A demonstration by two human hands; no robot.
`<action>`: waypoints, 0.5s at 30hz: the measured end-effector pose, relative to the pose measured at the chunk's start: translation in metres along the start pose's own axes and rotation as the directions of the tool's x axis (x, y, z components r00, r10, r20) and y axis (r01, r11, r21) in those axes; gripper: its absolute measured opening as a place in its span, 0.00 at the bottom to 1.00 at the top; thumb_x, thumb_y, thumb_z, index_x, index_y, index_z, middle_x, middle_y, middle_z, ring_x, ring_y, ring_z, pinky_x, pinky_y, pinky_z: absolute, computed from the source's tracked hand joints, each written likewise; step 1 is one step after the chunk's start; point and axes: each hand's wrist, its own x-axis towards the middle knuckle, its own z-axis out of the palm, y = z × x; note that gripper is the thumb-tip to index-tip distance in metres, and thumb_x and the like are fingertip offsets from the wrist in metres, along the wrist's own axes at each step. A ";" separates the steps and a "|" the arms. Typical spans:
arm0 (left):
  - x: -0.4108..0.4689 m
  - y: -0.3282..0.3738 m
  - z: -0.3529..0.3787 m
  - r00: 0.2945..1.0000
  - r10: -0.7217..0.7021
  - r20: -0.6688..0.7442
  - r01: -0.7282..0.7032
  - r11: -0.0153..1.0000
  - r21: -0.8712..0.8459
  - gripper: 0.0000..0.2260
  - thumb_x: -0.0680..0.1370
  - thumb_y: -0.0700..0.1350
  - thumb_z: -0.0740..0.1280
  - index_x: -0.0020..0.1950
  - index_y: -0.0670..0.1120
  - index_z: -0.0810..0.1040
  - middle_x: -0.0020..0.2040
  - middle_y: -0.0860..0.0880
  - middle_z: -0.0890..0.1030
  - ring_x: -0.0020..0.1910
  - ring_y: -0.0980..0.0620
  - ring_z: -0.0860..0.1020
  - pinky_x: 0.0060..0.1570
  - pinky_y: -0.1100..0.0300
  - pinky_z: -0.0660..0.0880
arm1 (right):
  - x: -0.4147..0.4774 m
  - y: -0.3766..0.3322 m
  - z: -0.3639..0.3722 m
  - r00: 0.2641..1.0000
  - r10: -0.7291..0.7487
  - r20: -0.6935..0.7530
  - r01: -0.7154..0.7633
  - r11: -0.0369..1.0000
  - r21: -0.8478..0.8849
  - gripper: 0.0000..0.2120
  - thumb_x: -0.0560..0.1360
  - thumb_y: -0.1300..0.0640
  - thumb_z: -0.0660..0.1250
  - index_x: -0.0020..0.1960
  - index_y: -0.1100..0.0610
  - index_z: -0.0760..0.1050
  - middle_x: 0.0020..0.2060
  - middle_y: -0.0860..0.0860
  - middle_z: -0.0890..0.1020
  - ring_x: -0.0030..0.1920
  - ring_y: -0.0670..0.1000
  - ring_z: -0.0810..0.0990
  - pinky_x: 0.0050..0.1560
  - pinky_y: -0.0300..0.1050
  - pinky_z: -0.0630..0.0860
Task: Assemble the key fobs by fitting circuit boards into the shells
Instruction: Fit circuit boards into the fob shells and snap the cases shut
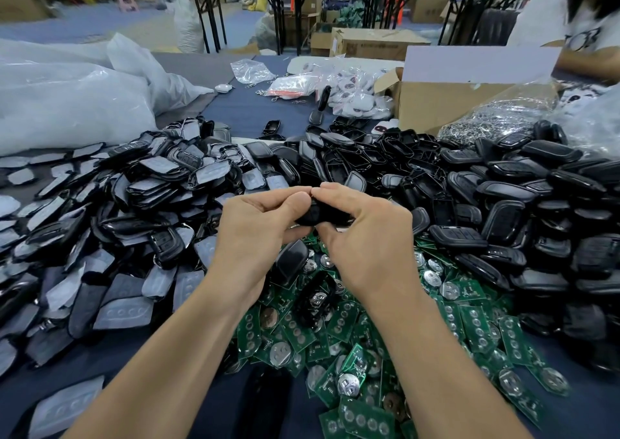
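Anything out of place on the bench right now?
Two strays: a glossy black plastic shell and an open black shell holding a board lie on the heap of green circuit boards, below the black fob gripped in the left hand and right hand, not with the black shell piles. Nothing looks broken.

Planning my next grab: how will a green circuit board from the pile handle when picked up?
Probably stiff and light: the circuit board is a thin flat plate. Its round metal disc may weight one end. Boards overlap loosely, so neighbours may slide.
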 end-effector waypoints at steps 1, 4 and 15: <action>0.000 -0.001 0.000 1.000 0.004 0.002 -0.004 1.000 0.000 0.09 0.81 0.38 0.70 0.52 0.49 0.89 0.49 0.47 0.89 0.51 0.50 0.87 0.45 0.63 0.83 | 0.000 0.000 0.000 1.000 0.005 0.010 -0.005 1.000 0.009 0.26 0.70 0.68 0.77 0.64 0.49 0.84 0.63 0.47 0.84 0.64 0.44 0.81 0.69 0.46 0.77; 0.000 -0.001 -0.001 1.000 0.018 0.008 -0.018 1.000 0.003 0.08 0.81 0.37 0.70 0.55 0.46 0.88 0.49 0.47 0.89 0.51 0.51 0.87 0.45 0.63 0.83 | -0.001 -0.001 -0.002 0.999 0.014 0.035 -0.014 1.000 0.002 0.25 0.71 0.68 0.76 0.65 0.51 0.83 0.64 0.47 0.84 0.66 0.44 0.80 0.70 0.46 0.76; 0.002 -0.004 -0.001 0.998 -0.018 0.065 0.026 0.992 -0.121 0.19 0.76 0.26 0.69 0.57 0.48 0.86 0.49 0.46 0.89 0.47 0.51 0.87 0.48 0.61 0.83 | 0.000 -0.005 -0.002 0.996 0.067 -0.050 -0.069 0.997 -0.041 0.22 0.72 0.61 0.76 0.64 0.46 0.83 0.51 0.45 0.88 0.41 0.42 0.80 0.57 0.46 0.83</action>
